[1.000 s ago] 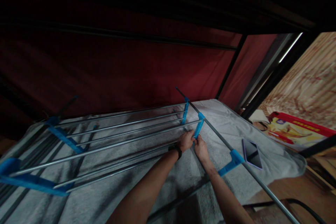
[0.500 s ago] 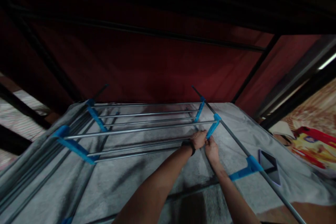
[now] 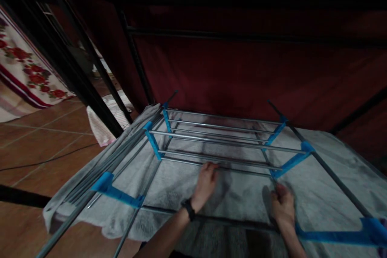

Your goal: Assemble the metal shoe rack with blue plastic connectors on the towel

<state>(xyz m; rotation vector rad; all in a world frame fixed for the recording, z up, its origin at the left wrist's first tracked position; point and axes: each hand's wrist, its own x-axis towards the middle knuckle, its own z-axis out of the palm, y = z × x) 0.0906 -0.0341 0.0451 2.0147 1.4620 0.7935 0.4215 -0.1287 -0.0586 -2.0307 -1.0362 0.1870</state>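
Observation:
A rack of grey metal tubes (image 3: pixel 229 139) joined by blue plastic brackets (image 3: pixel 292 163) lies on a grey blanket. My left hand (image 3: pixel 207 183), with a dark wristband, has its fingers curled on the nearest thin crossbar (image 3: pixel 242 171), left of its middle. At the right, my right hand (image 3: pixel 283 205) is closed around the lower side tube (image 3: pixel 266 160), just below a blue bracket. Part of that tube is hidden by the hand. Another blue bracket (image 3: pixel 335 237) sits nearer me, to the right of my right wrist.
Several loose grey tubes (image 3: pixel 121 155) lie along the blanket's (image 3: pixel 242 197) left side. Black metal posts (image 3: pixel 90 88) and a dark red cloth (image 3: pixel 242 72) enclose the far side. A striped cloth (image 3: pixel 104 119) and a thin cable (image 3: pixel 54 160) lie on the tiled floor (image 3: pixel 45 141).
The view has turned left. My hands, close together at the right bracket before, are now apart: the left has moved left onto the crossbar, the right nearer me along the side tube.

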